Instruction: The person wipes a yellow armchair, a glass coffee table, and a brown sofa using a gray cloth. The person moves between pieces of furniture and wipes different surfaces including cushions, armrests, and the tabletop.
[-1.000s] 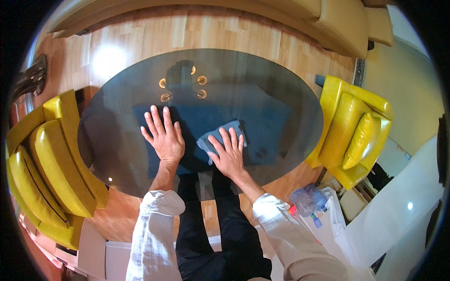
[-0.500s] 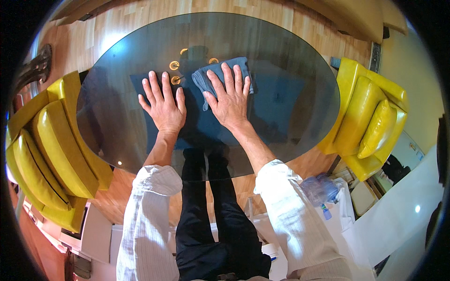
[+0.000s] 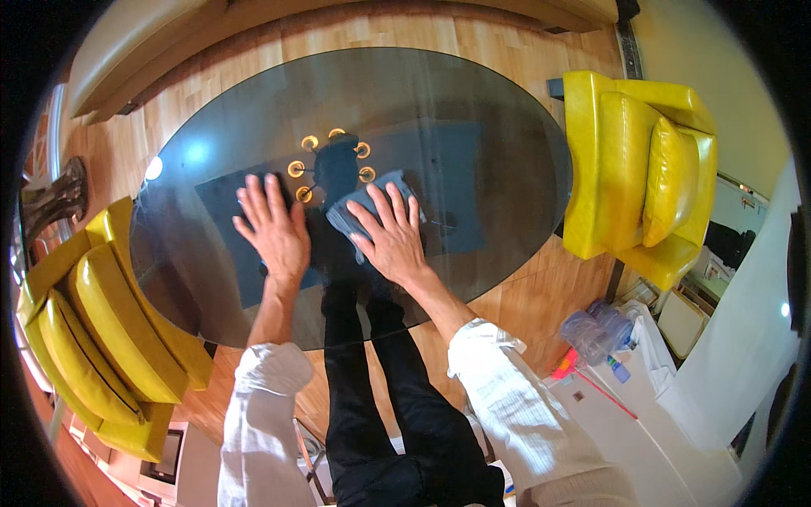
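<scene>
- Cloth, grey-blue and crumpled, lies on the glass table near the middle of the frame, pinned under the right hand.
- Its far edge sticks out beyond the right fingertips, and a fold shows to the left of the thumb; the rest is hidden under the palm.
- Right fingers are spread wide and pressed flat on the cloth, not curled around it.
- Left hand lies just left of the cloth, palm down on the bare glass, fingers fanned wide and holding nothing; it does not touch the cloth.
- The table is a dark, round glass top that mirrors a ring of ceiling lights just above the hands.
- Through the glass show black trousers and a dark rug.
- A pale wooden floor surrounds the table.
- A yellow armchair stands at the right of the frame, and a second yellow armchair at the lower left.
- A clear plastic bottle lies on a white surface at the lower right.
- Compared with half a second ago, both hands and the cloth sit lower in the frame, and the right hand and cloth lie closer to the table's near edge.
- Both hands are flat and spread as before.
</scene>
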The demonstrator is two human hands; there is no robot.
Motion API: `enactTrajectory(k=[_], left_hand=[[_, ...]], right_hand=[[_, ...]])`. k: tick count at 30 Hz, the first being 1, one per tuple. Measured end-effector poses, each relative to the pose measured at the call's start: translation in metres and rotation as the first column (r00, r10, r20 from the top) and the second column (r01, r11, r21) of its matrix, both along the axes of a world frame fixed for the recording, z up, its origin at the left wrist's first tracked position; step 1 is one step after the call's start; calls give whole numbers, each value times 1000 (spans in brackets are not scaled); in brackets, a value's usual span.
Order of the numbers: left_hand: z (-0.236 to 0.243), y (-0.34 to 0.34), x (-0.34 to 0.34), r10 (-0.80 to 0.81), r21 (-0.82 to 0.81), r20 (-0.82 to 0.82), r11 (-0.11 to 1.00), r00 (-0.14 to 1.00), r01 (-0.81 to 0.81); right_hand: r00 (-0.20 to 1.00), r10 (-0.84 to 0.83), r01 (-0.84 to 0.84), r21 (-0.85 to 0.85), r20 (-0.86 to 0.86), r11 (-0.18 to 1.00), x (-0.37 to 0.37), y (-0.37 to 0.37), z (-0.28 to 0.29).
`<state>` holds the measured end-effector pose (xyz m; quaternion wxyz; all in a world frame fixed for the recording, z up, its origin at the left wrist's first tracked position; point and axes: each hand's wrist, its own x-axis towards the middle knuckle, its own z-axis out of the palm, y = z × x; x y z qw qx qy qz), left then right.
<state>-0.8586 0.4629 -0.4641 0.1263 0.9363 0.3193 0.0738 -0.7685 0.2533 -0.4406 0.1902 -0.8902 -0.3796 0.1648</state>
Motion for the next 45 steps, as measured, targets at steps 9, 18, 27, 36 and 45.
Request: enactTrajectory(k=[9, 18, 27, 36, 45], left_hand=[[-6, -111, -29, -42, -130, -113, 991, 993, 27], [-9, -114, -26, -54, -88, -126, 995, 991, 43], [-8, -117, -24, -51, -70, -152, 997, 987, 41], [-8, -118, -22, -65, -45, -155, 997, 986, 58], [-7, -116, -23, -67, -31, -148, 998, 987, 63]], right_hand=[[997, -58, 53, -71, -61, 996, -37, -72, 7], [992, -116, 118, -36, 43, 992, 15, -62, 2], [993, -112, 108, -70, -47, 992, -22, -123, 0], [998, -27, 22, -97, -48, 995, -5, -123, 3], [994, 25, -32, -64, -109, 997, -28, -136, 3]])
